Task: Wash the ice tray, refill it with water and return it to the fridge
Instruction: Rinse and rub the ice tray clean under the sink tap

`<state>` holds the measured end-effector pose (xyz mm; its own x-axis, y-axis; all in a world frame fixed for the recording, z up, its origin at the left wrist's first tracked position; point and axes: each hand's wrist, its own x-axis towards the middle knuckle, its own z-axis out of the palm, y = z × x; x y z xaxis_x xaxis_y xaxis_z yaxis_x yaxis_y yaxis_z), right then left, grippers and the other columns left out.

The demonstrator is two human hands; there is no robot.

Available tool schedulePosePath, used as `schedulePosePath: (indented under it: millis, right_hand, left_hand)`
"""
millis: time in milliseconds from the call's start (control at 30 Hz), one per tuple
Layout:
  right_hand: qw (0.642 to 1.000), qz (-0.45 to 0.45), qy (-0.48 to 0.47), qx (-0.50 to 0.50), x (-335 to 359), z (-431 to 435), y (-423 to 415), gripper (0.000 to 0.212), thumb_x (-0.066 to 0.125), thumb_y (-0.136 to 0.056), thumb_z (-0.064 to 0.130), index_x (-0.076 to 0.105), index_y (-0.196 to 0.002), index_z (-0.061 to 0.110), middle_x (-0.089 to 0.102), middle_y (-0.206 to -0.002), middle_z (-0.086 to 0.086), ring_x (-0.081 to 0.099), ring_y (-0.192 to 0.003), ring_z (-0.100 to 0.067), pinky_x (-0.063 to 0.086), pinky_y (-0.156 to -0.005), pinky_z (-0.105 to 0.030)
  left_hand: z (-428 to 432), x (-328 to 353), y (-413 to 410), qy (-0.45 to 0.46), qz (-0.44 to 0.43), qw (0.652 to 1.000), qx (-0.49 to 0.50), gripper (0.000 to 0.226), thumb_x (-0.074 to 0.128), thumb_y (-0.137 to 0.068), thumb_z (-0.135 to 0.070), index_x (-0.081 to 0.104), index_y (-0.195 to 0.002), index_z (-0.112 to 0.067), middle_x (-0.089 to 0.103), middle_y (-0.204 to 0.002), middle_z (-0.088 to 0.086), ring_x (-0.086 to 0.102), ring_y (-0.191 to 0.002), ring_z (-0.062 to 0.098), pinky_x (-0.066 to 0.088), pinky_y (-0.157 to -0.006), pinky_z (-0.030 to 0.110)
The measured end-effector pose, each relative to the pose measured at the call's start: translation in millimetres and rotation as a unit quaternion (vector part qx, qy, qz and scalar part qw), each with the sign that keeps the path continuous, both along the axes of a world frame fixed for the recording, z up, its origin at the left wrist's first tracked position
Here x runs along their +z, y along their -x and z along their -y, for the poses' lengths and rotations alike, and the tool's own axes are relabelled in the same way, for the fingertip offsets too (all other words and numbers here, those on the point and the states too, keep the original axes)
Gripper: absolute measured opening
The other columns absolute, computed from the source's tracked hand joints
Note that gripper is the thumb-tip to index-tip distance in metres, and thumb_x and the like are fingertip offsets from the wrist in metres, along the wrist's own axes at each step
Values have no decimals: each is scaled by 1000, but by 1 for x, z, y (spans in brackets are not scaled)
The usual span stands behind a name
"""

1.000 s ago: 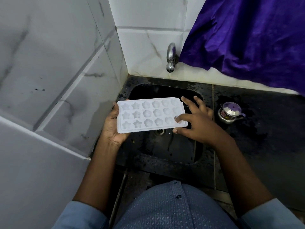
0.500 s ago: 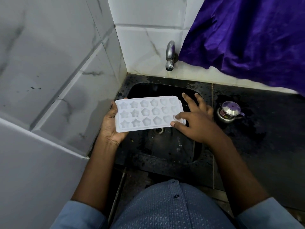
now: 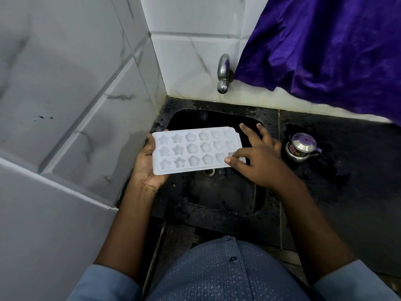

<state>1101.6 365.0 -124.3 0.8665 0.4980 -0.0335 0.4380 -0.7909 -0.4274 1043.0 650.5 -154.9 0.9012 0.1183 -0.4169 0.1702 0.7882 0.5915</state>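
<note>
Along the left side, grey marble-veined wall tiles (image 3: 65,88) are seen, meeting a second tiled wall at the corner behind the sink. Just right of that corner, the left hand (image 3: 147,164) is held under the left end of the ice tray (image 3: 195,149), with the palm beneath it and the thumb laid against its left edge, so the hand is closed on the tray. The white tray is kept roughly level above the black sink (image 3: 217,192), cavities facing up; star shapes are moulded at its left end and flower and rounder shapes further right. Whether any water lies in the cavities cannot be told. Below the tray's near edge, the sink's drain (image 3: 208,171) is partly visible. A metal tap (image 3: 223,72) is mounted on the back wall above the sink; no stream is seen from it. At the tray's right end, the right hand (image 3: 258,161) is placed with the fingers spread apart: the thumb and forefinger rest on the near right corner, while the other fingers are stretched out beyond the tray's right edge, so nothing is gripped firmly. Further right, a small steel pot with a purple-knobbed lid (image 3: 301,147) stands on the dark wet counter (image 3: 347,192). Above it, a purple cloth (image 3: 325,46) hangs over the wall.
</note>
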Motion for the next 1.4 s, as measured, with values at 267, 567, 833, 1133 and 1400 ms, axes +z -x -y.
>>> schedulePosePath:
  millis: [267, 567, 833, 1133, 1400]
  right_hand:
    - [1000, 10, 14, 10, -4, -1, 1, 46, 49, -95, 73, 77, -97, 37, 4, -174, 9, -15, -157, -22, 3, -117, -52]
    - [1000, 5, -15, 14, -5, -1, 5, 49, 47, -92, 75, 77, -96, 36, 5, -173, 10, -14, -157, -20, 4, -118, -55]
    - [1000, 23, 8, 3, -4, 2, 3, 40, 50, -94, 68, 75, -97, 37, 5, -174, 7, -13, -157, -22, 5, -116, -50]
    - [997, 26, -63, 29, -6, -9, 12, 21, 65, -95, 53, 64, -104, 34, 10, -173, 9, -8, -158, -21, 12, -116, -54]
    - [998, -5, -8, 62, -7, -18, 15, 42, 48, -95, 72, 66, -122, 45, -7, -174, 9, -21, -156, -22, 3, -119, -55]
  left_hand:
    - [4, 7, 0, 1, -1, 1000, -6, 65, 34, -111, -54, 44, -157, -9, 66, -140, 20, 68, -122, 38, 62, -82, 56]
    - [3, 5, 2, -7, 5, 1000, -13, 66, 32, -112, -54, 41, -158, -8, 66, -140, 20, 70, -119, 39, 62, -83, 55]
    - [0, 2, 5, -4, 6, 1000, -7, 58, 33, -112, -52, 56, -143, -9, 70, -134, 19, 72, -114, 37, 63, -79, 53]
    - [-3, 1, 2, 12, 1, 1000, 3, 57, 37, -111, -52, 60, -140, -9, 69, -134, 20, 72, -115, 38, 63, -79, 55]
    - [0, 2, 1, 3, 10, 1000, 0, 61, 37, -111, -53, 51, -152, -10, 68, -136, 19, 72, -114, 37, 63, -77, 53]
